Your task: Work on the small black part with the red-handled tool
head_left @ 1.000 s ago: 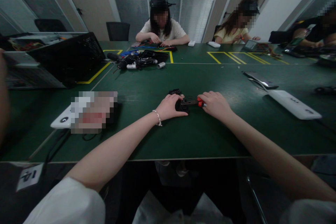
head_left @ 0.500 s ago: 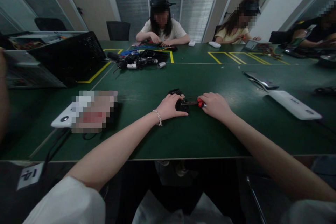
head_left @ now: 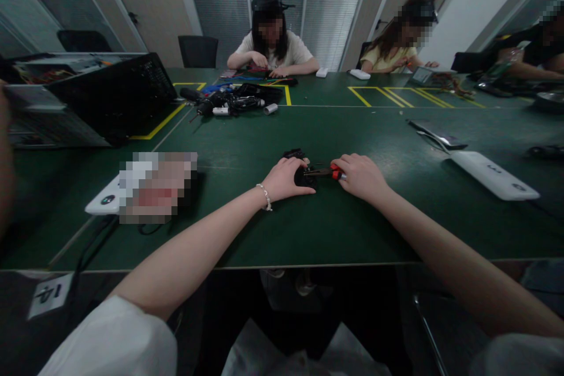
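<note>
My left hand (head_left: 284,181) grips a small black part (head_left: 307,177) against the green table (head_left: 273,235), with the thumb on the near side and the fingers on the far side. What kind of part it is, I cannot make out. In my right hand (head_left: 361,177) are red-handled pliers (head_left: 325,173), closed in by the fingers. Their dark jaws point left and reach the black part. Whether the jaws bite on it is too small to tell. A further dark piece (head_left: 293,154) shows just beyond my left fingers.
To the left stand an open computer case (head_left: 110,100) and a white power bank (head_left: 103,197) with a cable. A heap of black parts and cables (head_left: 242,97) lies farther back. On the right are another white power bank (head_left: 496,175) and a phone (head_left: 436,134). Several people sit opposite.
Both hands stay almost in place. The pliers and right hand have shifted very slightly to the left.
</note>
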`<state>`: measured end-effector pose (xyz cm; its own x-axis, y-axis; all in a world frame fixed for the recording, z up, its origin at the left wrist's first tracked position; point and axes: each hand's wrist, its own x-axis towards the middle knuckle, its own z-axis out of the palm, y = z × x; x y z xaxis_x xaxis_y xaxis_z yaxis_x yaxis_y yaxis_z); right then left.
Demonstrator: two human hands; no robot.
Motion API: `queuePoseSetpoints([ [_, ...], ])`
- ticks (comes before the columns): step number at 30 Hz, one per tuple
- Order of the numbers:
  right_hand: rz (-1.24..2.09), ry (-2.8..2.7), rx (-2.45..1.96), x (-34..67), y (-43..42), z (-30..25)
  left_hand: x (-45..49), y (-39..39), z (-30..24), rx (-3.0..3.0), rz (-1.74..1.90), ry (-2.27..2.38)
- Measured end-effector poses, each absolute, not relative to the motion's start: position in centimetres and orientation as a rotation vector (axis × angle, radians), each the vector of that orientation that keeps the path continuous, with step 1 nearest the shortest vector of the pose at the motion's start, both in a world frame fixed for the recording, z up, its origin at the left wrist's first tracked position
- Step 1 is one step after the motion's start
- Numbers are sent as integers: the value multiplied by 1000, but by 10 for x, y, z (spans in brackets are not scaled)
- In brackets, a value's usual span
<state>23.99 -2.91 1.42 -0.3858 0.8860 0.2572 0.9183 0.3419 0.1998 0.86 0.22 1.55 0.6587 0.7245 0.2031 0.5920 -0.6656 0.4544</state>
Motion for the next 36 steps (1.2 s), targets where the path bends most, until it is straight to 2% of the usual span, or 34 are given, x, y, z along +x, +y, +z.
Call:
queuePoseSetpoints([
  [36,-489,-2501,-1678,242,-31,18,8,1,17,2506,517,1048],
])
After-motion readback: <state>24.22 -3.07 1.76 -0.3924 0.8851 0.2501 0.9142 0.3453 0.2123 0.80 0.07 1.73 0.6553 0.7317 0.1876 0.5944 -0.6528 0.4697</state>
